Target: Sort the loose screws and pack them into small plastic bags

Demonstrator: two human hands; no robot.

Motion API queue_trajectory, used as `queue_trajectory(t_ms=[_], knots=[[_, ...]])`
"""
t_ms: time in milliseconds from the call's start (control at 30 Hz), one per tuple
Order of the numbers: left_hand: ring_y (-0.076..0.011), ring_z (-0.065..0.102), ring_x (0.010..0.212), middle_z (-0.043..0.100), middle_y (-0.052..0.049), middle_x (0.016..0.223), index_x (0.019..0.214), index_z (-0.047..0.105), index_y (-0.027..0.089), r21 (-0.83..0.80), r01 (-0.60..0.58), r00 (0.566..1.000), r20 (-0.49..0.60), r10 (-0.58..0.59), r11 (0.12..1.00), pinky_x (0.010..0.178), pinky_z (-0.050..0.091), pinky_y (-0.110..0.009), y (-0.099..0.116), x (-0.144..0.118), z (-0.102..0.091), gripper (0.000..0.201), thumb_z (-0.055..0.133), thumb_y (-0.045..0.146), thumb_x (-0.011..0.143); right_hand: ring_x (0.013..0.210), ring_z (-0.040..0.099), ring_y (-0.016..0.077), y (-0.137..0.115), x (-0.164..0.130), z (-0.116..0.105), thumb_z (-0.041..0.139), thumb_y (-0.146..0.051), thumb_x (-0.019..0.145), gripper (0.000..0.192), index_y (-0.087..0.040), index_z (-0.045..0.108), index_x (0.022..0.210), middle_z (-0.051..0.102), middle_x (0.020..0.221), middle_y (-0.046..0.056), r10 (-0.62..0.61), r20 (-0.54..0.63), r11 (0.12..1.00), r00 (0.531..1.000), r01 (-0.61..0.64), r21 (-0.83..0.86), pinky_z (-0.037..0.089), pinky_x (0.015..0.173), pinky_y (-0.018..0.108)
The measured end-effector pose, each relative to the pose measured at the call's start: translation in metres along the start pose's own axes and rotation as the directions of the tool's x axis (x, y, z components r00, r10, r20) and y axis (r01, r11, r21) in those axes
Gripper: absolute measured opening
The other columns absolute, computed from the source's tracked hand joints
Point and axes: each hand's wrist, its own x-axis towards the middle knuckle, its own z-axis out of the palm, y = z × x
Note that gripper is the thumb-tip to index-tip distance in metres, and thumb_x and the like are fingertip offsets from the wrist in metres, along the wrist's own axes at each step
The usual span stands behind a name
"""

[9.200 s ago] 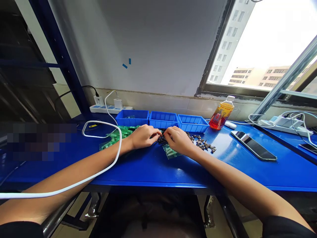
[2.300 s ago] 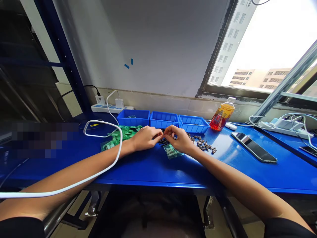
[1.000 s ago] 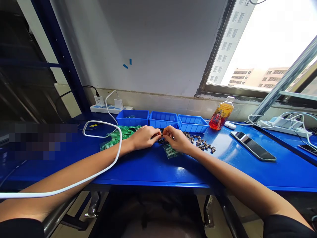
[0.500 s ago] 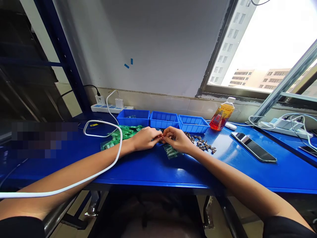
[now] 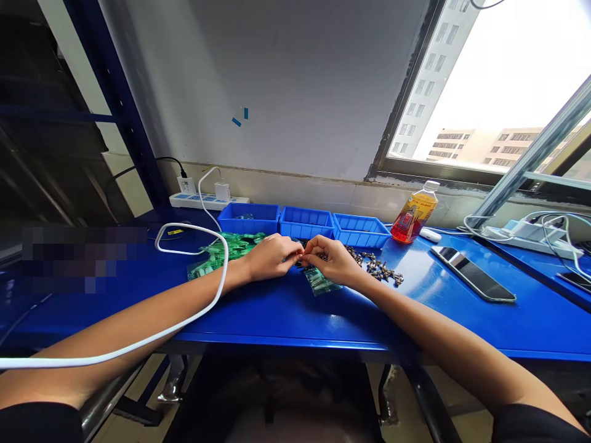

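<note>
My left hand and my right hand meet fingertip to fingertip over the blue table, pinching a small dark part between them. The part is too small to make out. Under the fingers lies a heap of small black parts. A little clear bag with green contents lies just below my right hand. A pile of similar green bags lies left of my left hand. Small metal screws are scattered to the right of my right hand.
Three blue bins stand in a row behind my hands. An orange drink bottle and a phone lie to the right. A white cable crosses my left forearm. Power strips sit by the wall.
My hands have stayed together at the same spot; the fingertips shifted slightly while working the small part. Nothing else on the table moved.
</note>
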Motion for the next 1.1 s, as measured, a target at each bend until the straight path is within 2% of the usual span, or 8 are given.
queue_trajectory(t_ms=[300,433,667,767,967,1100], knots=[[-0.0155,0.056,0.064,0.060,-0.002,0.064,0.071,0.059,0.017,0.030,-0.011,1.000,0.020,0.011,0.999,0.065,0.038,-0.026,0.000,-0.001,-0.001,0.020,0.046,0.019,0.085,0.059,0.061,0.0115,-0.003,0.000,-0.003,0.057,-0.018,0.077,0.009,-0.019,0.050,0.071,0.066,0.061,-0.003,-0.035,0.046,0.993,0.998,0.040,-0.111,0.044,0.058,0.023],[-0.0172,0.059,0.071,0.064,-0.003,0.072,0.075,0.061,0.017,0.009,0.029,1.000,0.006,-0.029,1.000,0.067,0.038,-0.027,0.000,0.001,-0.002,0.017,0.047,0.019,0.085,0.059,0.061,0.0109,-0.005,0.000,-0.003,0.055,-0.014,0.077,0.008,-0.019,0.051,0.072,0.066,0.061,-0.003,-0.036,0.033,0.991,0.999,0.040,-0.126,0.044,0.059,0.022],[-0.0193,0.061,0.077,0.069,-0.003,0.079,0.084,0.064,0.018,-0.015,0.091,0.995,0.038,-0.090,0.996,0.070,0.038,-0.029,0.000,0.002,-0.002,0.014,0.049,0.019,0.085,0.060,0.061,0.0102,-0.004,0.000,-0.003,0.049,-0.004,0.073,0.014,-0.018,0.051,0.071,0.065,0.062,-0.003,-0.019,0.081,0.988,0.997,0.031,-0.152,0.043,0.059,0.021],[-0.0195,0.061,0.077,0.069,-0.003,0.080,0.086,0.064,0.018,-0.021,0.110,0.993,0.032,-0.110,0.994,0.070,0.038,-0.029,0.000,0.001,-0.003,0.015,0.049,0.019,0.085,0.061,0.061,0.0109,-0.003,-0.001,-0.002,0.049,-0.008,0.074,0.011,-0.019,0.050,0.073,0.066,0.064,-0.002,-0.033,0.049,0.991,0.998,0.039,-0.129,0.043,0.059,0.021],[-0.0173,0.061,0.071,0.068,-0.001,0.074,0.081,0.064,0.018,-0.045,0.128,0.991,-0.026,-0.129,0.991,0.069,0.039,-0.028,0.000,0.001,-0.003,0.014,0.052,0.024,0.084,0.055,0.057,0.0101,0.001,0.001,-0.001,0.050,-0.013,0.076,0.007,-0.019,0.049,0.079,0.063,0.059,-0.003,-0.007,-0.102,0.986,0.995,-0.010,-0.167,0.043,0.056,0.021],[-0.0167,0.060,0.069,0.067,0.000,0.072,0.081,0.064,0.019,-0.054,0.149,0.987,-0.058,-0.152,0.987,0.070,0.039,-0.028,-0.001,0.001,-0.003,0.016,0.052,0.028,0.083,0.051,0.053,0.0087,0.005,0.003,0.000,0.053,-0.016,0.077,0.002,-0.017,0.054,0.077,0.060,0.056,-0.004,-0.003,-0.122,0.973,0.993,-0.026,-0.230,0.040,0.053,0.020]])
